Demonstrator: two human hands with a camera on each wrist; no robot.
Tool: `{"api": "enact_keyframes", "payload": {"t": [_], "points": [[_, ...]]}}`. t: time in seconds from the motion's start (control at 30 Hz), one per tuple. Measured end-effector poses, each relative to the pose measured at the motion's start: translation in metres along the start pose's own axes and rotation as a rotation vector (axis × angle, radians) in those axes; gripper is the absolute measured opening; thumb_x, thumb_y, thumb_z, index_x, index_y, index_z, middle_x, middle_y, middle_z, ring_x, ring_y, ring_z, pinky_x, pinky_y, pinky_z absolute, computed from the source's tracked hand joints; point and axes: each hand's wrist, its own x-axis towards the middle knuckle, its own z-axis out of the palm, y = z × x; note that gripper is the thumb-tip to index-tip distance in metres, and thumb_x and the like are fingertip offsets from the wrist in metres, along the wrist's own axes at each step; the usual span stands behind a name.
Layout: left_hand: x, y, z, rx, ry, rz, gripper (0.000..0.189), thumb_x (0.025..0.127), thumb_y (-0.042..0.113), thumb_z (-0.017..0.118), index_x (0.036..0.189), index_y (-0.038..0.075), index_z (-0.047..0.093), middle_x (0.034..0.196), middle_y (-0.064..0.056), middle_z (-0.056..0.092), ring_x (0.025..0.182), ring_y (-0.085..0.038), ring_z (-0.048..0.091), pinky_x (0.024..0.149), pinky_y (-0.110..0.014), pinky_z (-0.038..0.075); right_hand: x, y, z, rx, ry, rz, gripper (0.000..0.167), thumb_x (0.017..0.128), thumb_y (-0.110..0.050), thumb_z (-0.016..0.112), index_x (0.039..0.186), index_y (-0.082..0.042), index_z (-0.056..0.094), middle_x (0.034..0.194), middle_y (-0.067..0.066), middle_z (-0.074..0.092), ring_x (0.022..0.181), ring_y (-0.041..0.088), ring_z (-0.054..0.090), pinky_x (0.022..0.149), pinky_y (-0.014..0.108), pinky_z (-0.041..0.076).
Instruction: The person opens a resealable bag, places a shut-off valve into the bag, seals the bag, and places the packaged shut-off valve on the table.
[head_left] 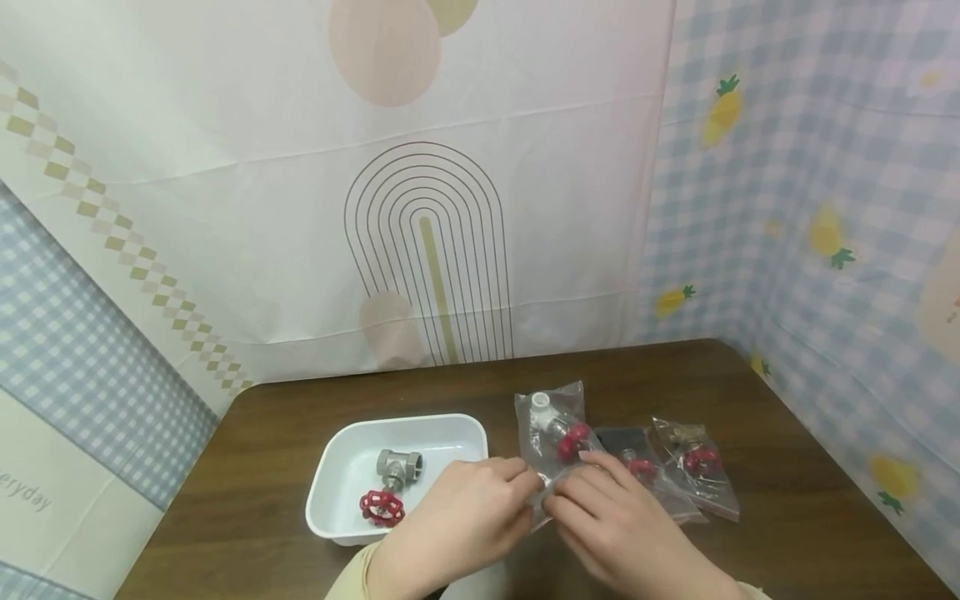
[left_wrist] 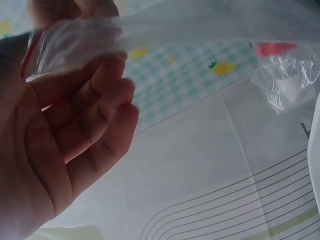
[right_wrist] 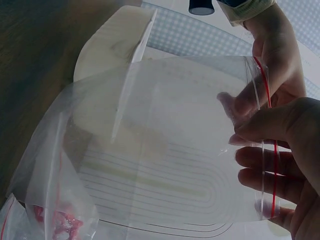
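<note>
A clear zip-lock bag (right_wrist: 165, 100) with a red line along its mouth is stretched between my two hands; in the right wrist view I see no part inside it. My left hand (head_left: 468, 508) pinches the bag near its mouth, with several fingers loosely curled in the left wrist view. Close by, my right hand (head_left: 622, 521) grips the same mouth edge between thumb and fingers. Just beyond the hands lies a bagged valve (head_left: 573, 440) with a red handwheel and a white fitting (head_left: 542, 408).
Left of the hands, a white tray (head_left: 322, 492) holds a metal valve (head_left: 400, 467) with a red handwheel (head_left: 382, 507). Two more bagged red-handled valves, one nearer (head_left: 640, 467) and one farther right (head_left: 701, 458), lie on the brown table (head_left: 247, 467). Patterned cloth hangs behind.
</note>
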Motion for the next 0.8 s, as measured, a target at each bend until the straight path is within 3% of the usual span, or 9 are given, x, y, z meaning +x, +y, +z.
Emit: {"api": "enact_keyframes", "payload": {"t": [0.3, 0.43, 0.57, 0.8], "points": [[0.005, -0.004, 0.003, -0.001, 0.063, -0.021, 0.014, 0.084, 0.013, 0.071, 0.076, 0.017, 0.060, 0.070, 0.009, 0.056, 0.057, -0.008, 0.051, 0.047, -0.019, 0.041, 0.001, -0.004, 0.001, -0.056, -0.012, -0.040, 0.033, 0.104, -0.017, 0.039, 0.091, -0.012, 0.068, 0.088, -0.003, 0.062, 0.082, 0.015, 0.061, 0.087, 0.042, 0.042], [0.003, -0.018, -0.004, -0.041, 0.283, -0.123, 0.005, 0.085, 0.007, 0.069, 0.088, 0.011, 0.069, 0.075, 0.005, 0.061, 0.057, -0.008, 0.054, 0.048, -0.019, 0.044, 0.000, -0.008, 0.002, -0.065, 0.023, -0.078, 0.033, 0.105, -0.020, 0.041, 0.090, -0.014, 0.070, 0.086, -0.005, 0.065, 0.082, 0.013, 0.064, 0.087, 0.045, 0.039], [0.001, -0.027, -0.016, -0.117, 0.497, -0.197, 0.012, 0.086, 0.003, 0.071, 0.096, 0.008, 0.075, 0.078, 0.004, 0.065, 0.060, -0.008, 0.059, 0.052, -0.020, 0.048, 0.006, -0.010, 0.001, -0.061, 0.102, -0.149, 0.028, 0.103, -0.019, 0.048, 0.091, -0.011, 0.072, 0.085, -0.003, 0.068, 0.081, 0.015, 0.065, 0.081, 0.039, 0.046], [-0.001, -0.029, -0.022, -0.113, 0.594, -0.185, 0.019, 0.080, -0.001, 0.073, 0.097, 0.009, 0.076, 0.075, 0.005, 0.066, 0.052, -0.003, 0.052, 0.047, -0.013, 0.040, 0.014, -0.009, -0.005, -0.033, 0.114, -0.173, 0.027, 0.103, -0.016, 0.048, 0.099, -0.003, 0.072, 0.089, 0.002, 0.069, 0.084, 0.018, 0.067, 0.071, 0.031, 0.052]]}}
